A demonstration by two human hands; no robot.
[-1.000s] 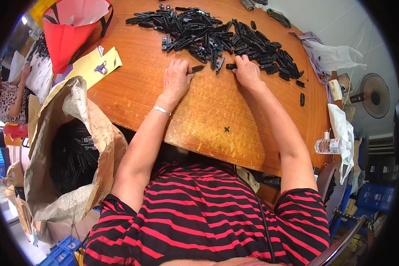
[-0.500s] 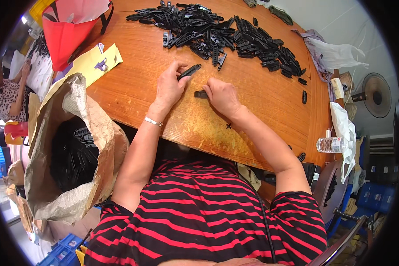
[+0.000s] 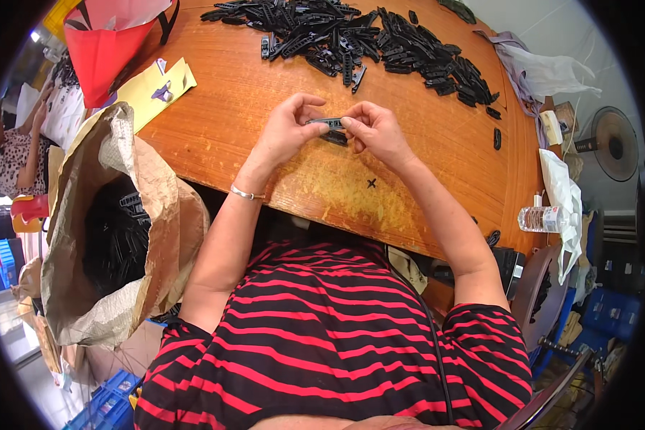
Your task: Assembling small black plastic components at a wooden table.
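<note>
Between my two hands, above the near part of the table, is a slim black slotted plastic piece [image 3: 328, 122]. My left hand [image 3: 283, 136] pinches its left end, thumb below and fingers curled over. The thumb and forefinger of my right hand [image 3: 381, 135] close on its right end. Just under it shows a second dark piece [image 3: 335, 138], close to my right fingertips; whether they grip it or it lies on the wood I cannot tell. A large heap of similar black pieces [image 3: 315, 36] spreads across the far side of the wooden table [image 3: 222, 93].
On my left stands an open brown paper sack [image 3: 168, 215] with black parts inside. Beyond it are a red bag [image 3: 111, 50] and a yellow sheet [image 3: 154, 93]. At the right edge lie a clear plastic bottle [image 3: 537, 219] and white plastic; a fan [image 3: 615, 143] stands further off. Another person sits far left.
My hands have come together. The left turned the slotted piece from tilted to nearly level, and my right hand moved up and right to take its other end.
</note>
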